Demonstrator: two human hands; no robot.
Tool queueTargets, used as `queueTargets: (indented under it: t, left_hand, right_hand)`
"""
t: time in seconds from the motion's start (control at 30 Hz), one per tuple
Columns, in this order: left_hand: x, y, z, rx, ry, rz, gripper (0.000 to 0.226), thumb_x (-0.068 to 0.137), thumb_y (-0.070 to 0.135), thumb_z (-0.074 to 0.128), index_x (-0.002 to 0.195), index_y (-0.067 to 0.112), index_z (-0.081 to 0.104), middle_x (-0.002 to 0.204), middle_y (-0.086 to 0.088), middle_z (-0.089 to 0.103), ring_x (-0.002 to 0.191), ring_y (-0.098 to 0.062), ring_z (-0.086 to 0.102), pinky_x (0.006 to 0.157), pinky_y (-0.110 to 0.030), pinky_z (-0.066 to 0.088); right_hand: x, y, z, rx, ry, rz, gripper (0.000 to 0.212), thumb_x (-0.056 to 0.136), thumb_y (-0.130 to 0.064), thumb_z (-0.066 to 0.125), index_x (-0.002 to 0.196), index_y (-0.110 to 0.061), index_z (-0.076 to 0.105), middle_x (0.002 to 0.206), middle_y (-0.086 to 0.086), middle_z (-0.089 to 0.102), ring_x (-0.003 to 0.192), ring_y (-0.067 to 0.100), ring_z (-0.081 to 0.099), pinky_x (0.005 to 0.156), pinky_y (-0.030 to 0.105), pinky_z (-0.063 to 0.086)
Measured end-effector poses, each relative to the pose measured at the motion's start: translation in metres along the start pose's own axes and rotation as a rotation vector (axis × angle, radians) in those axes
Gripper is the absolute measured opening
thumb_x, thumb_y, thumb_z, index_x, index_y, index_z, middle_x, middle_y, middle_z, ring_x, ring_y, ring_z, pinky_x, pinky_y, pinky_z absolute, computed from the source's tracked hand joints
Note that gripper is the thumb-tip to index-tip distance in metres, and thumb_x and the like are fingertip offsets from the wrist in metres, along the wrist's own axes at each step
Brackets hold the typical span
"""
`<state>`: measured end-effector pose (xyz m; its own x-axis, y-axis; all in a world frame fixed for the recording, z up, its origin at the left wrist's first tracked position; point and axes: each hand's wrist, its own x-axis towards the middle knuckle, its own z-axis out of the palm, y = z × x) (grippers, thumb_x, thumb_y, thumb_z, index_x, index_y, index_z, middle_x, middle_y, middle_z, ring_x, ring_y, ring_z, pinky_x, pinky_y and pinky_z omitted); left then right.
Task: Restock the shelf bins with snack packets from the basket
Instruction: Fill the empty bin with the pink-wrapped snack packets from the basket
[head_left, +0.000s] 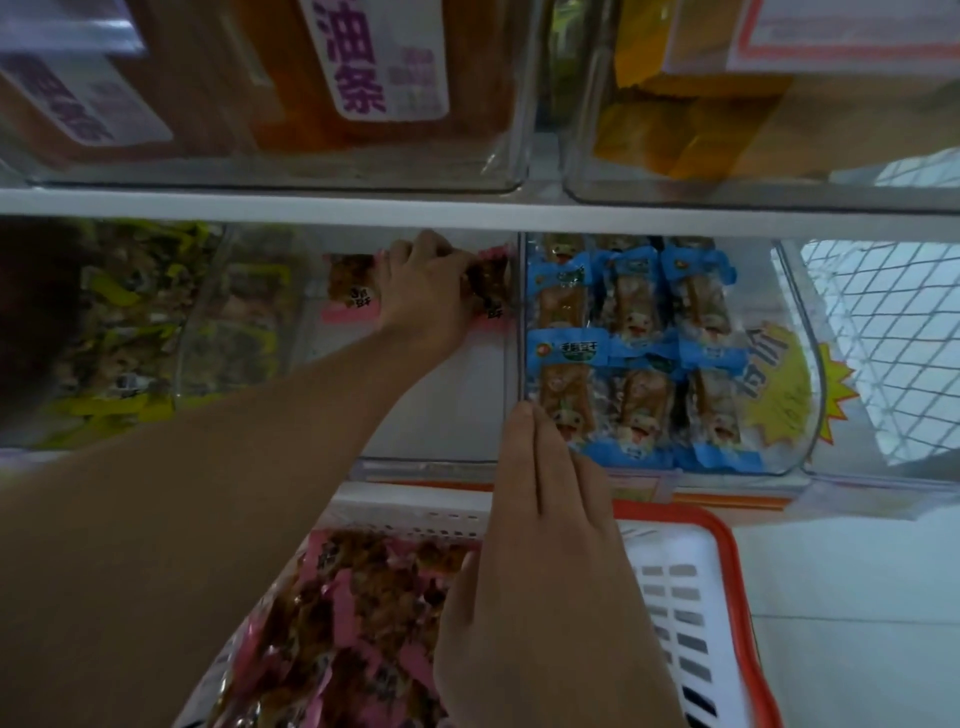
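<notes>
Gripping pink packets (488, 291) (left fingers (441, 254))

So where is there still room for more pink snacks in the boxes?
The middle bin has bare floor in front of the pink packets the left hand grips, beside the right hand. The blue-packet bin and yellow-packet bin look packed.

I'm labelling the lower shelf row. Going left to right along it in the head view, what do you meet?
Yellow-green packets → pink packets in the middle bin, where the left hand grips some → right hand's fingertips at the divider → blue packets → yellow starburst sign → wire mesh.
</notes>
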<state>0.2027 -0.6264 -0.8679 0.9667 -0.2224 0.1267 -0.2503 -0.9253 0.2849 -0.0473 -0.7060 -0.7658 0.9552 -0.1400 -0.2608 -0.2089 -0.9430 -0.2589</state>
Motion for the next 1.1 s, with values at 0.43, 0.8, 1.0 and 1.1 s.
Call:
queueTargets:
  t: [0.43, 0.8, 1.0, 1.1]
  left_hand:
    - [-0.030, -0.003, -0.035, -0.121, -0.049, 0.097, 0.042, 0.098, 0.023, 0.058, 0.140, 0.022, 0.060, 0.135, -0.007, 0.058, 0.123, -0.033, 0.051, 0.103, -0.034, 0.036]
    - [-0.240, -0.050, -0.184, -0.272, -0.034, -0.131, 0.044, 0.091, -0.004, 0.056, 0.115, 0.030, 0.069, 0.116, 0.017, 0.058, 0.099, -0.001, 0.056, 0.084, -0.014, 0.047]
    - [-0.310, -0.099, -0.182, -0.099, -0.287, -0.434, 0.067, 0.086, -0.005, 0.059, 0.144, 0.027, 0.053, 0.162, 0.000, 0.026, 0.146, -0.038, 0.029, 0.113, -0.056, 0.039]
    - [-0.307, -0.101, -0.172, -0.193, -0.410, -0.501, 0.058, 0.094, 0.008, 0.059, 0.149, 0.020, 0.046, 0.161, -0.006, 0.026, 0.142, -0.041, 0.040, 0.114, -0.051, 0.042]
  right_hand:
    - [-0.002, 0.002, -0.027, 0.097, -0.125, -0.123, 0.106, 0.102, -0.042, 0.051, 0.160, -0.015, -0.033, 0.171, -0.006, -0.025, 0.159, 0.023, -0.010, 0.129, 0.034, 0.002]
    - [-0.033, -0.014, -0.020, 0.102, 0.075, -0.192, 0.048, 0.096, -0.027, 0.062, 0.138, -0.017, 0.043, 0.132, 0.005, 0.046, 0.122, 0.025, 0.050, 0.094, 0.039, 0.055]
    - [-0.029, -0.018, 0.064, -0.081, -0.362, -0.207, 0.035, 0.095, -0.033, 0.062, 0.129, -0.025, 0.059, 0.126, 0.001, 0.065, 0.113, 0.026, 0.063, 0.094, 0.042, 0.057]
    - [-0.027, 0.000, 0.108, -0.184, -0.488, -0.133, 0.064, 0.097, -0.038, 0.063, 0.157, -0.033, 0.041, 0.162, 0.009, 0.039, 0.148, 0.033, 0.039, 0.120, 0.052, 0.041]
